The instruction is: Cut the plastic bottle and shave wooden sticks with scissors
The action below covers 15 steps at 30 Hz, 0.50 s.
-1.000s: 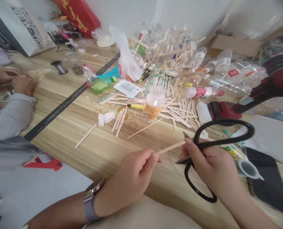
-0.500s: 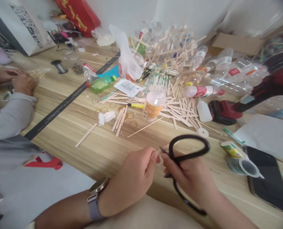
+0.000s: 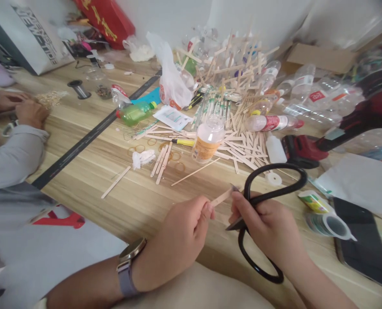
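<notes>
A flat, pale wooden stick (image 3: 221, 198) is gripped by the closed left hand (image 3: 181, 236), black metal scissors (image 3: 265, 198) by the closed right hand (image 3: 271, 234); brown bits (image 3: 104, 92) are held in a clear jar (image 3: 96, 77).

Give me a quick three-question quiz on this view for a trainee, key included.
1. Which of the wearer's hands holds the black-handled scissors?
2. True or false: the green bottle left of the white plastic bag stands upright.
3. What is the left hand gripping? A) a wire spool; B) a wooden stick; C) a phone.

Key: 1. The right hand. 2. False; it lies on its side. 3. B.
</notes>
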Each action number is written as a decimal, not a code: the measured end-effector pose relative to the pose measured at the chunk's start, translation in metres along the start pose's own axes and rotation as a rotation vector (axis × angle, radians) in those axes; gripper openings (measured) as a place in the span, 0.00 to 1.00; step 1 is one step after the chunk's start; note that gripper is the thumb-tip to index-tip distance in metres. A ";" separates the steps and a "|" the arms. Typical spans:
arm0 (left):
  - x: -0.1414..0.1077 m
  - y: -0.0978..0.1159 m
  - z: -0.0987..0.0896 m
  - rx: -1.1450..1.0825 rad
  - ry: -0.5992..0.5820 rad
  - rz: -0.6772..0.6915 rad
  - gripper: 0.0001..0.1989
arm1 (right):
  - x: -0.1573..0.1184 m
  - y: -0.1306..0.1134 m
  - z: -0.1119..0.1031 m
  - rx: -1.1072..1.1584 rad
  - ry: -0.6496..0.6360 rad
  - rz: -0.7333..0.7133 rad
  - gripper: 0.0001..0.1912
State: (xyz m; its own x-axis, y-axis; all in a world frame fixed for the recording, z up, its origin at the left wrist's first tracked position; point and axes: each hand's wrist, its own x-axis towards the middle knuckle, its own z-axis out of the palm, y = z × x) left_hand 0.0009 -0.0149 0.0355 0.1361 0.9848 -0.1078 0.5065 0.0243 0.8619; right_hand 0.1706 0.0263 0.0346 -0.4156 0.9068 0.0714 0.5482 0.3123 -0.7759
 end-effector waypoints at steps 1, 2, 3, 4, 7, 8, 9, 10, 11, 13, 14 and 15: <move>0.000 0.000 0.000 -0.004 -0.001 -0.002 0.15 | 0.000 0.000 0.000 0.004 -0.019 -0.007 0.25; 0.000 0.001 0.000 -0.005 0.004 -0.002 0.15 | 0.001 -0.001 0.000 0.008 -0.046 -0.014 0.25; 0.001 0.001 0.000 -0.006 0.009 0.000 0.15 | 0.001 -0.001 -0.001 0.011 -0.062 -0.017 0.25; 0.001 0.001 -0.001 -0.006 0.012 0.003 0.14 | 0.001 -0.001 -0.001 0.010 -0.041 -0.003 0.25; 0.001 0.001 -0.001 0.009 0.014 0.000 0.14 | 0.001 0.001 -0.001 0.027 -0.048 0.003 0.25; 0.001 0.001 -0.001 0.016 0.016 0.000 0.14 | 0.001 0.001 0.000 0.030 -0.073 -0.005 0.25; 0.002 0.000 -0.001 0.022 0.019 0.000 0.15 | 0.001 0.002 0.000 0.027 -0.073 -0.005 0.25; 0.001 0.000 0.000 0.027 0.024 0.003 0.15 | 0.001 0.003 0.000 0.004 -0.027 0.011 0.26; 0.001 0.000 0.000 0.030 0.029 0.008 0.15 | 0.001 0.004 0.000 -0.006 0.001 0.014 0.27; 0.001 0.000 -0.001 0.032 0.049 0.017 0.16 | 0.001 0.004 -0.002 0.005 -0.049 -0.090 0.25; 0.000 0.000 -0.001 0.028 0.063 0.022 0.16 | 0.001 0.005 -0.004 -0.001 -0.069 -0.121 0.25; 0.000 0.001 -0.002 0.018 0.078 0.027 0.17 | 0.002 0.004 -0.007 -0.029 -0.022 -0.128 0.26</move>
State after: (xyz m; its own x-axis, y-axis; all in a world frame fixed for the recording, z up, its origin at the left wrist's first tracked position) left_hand -0.0003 -0.0147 0.0369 0.0836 0.9955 -0.0447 0.5189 -0.0052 0.8548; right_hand 0.1773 0.0310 0.0356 -0.4993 0.8525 0.1549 0.5099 0.4337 -0.7429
